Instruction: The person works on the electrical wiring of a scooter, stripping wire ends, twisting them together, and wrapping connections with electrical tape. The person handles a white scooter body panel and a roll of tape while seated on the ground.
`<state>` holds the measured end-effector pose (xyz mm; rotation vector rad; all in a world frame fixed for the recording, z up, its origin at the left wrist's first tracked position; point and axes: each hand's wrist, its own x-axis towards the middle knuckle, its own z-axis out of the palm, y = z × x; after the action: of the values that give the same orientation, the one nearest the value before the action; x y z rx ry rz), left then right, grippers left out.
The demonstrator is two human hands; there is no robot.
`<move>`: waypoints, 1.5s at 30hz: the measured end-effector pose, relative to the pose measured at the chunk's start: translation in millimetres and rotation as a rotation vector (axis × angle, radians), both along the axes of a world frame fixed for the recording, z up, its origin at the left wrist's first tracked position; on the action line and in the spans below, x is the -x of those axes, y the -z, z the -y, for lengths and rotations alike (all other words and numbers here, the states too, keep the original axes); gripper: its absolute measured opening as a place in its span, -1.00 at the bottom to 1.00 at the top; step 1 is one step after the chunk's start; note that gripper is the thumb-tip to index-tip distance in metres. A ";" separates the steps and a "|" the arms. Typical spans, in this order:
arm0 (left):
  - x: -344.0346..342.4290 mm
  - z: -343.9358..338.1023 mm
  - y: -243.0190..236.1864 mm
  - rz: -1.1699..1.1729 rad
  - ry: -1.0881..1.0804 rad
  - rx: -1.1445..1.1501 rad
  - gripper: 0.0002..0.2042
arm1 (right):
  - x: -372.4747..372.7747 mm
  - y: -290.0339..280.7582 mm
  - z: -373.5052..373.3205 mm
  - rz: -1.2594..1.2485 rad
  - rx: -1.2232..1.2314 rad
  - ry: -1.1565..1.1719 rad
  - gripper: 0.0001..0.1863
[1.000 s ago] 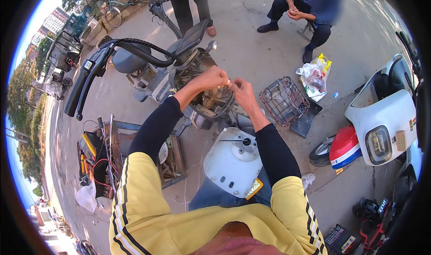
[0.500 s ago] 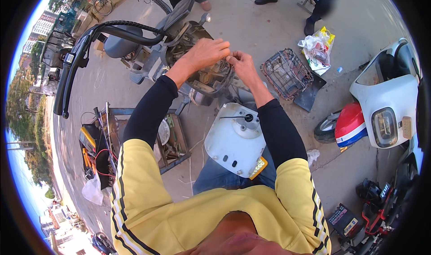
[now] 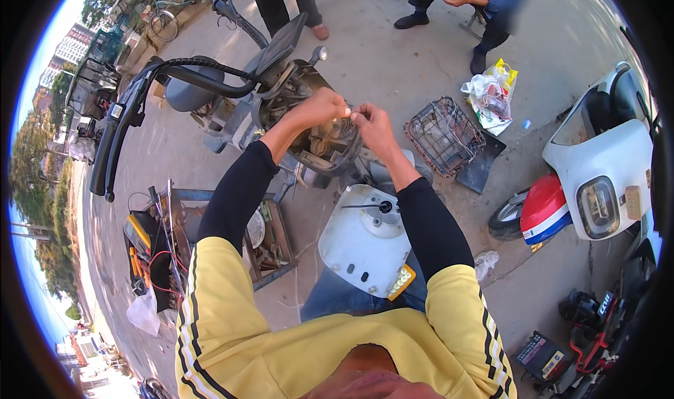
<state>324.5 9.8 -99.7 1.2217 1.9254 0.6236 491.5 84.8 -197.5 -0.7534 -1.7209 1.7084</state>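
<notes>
My left hand (image 3: 314, 112) and my right hand (image 3: 375, 127) meet above the opened front body of a scooter (image 3: 319, 148), whose inner parts and wires show. The fingers of both are closed in a pinch, thumb and forefinger tips almost touching. Whatever lies between them is too small to make out. Nearer to me, a white front panel (image 3: 361, 248) with a round mount, a short black cable and a yellow-edged lamp (image 3: 401, 282) rests over my knees.
A toolbox (image 3: 286, 255) with loose tools stands left, beside a dark tool bag (image 3: 163, 258). The scooter's handlebar (image 3: 203, 65) reaches out far left. At right are a wire basket (image 3: 444, 138), a plastic bag (image 3: 491, 98) and a white scooter (image 3: 597, 171). Two people are at the far side.
My hands have come slightly nearer to me, staying together over the scooter body. My left fingers, more stretched before, are now drawn into a pinch. The whole view has shifted a little.
</notes>
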 end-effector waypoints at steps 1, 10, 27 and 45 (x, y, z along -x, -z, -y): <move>7.9 3.6 5.8 -0.173 0.104 -0.090 -0.82 | 0.2 0.2 -0.9 -0.010 0.014 -0.011 -0.83; -1.4 7.6 -8.2 -1.084 0.695 -0.611 -0.85 | -6.9 -13.1 -1.3 -0.022 0.110 -0.064 -0.81; -5.6 -21.6 24.1 -0.261 -0.085 -0.010 -0.65 | 2.5 -3.6 -1.0 0.032 -0.036 0.040 -0.83; -12.7 5.5 -12.4 -0.425 -0.086 -0.175 -0.60 | 4.5 6.2 -6.2 -0.005 0.151 0.019 -0.82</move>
<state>337.2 4.4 -87.3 1.4799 2.3227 0.6242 487.1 91.1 -203.7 -0.8285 -1.5890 1.8414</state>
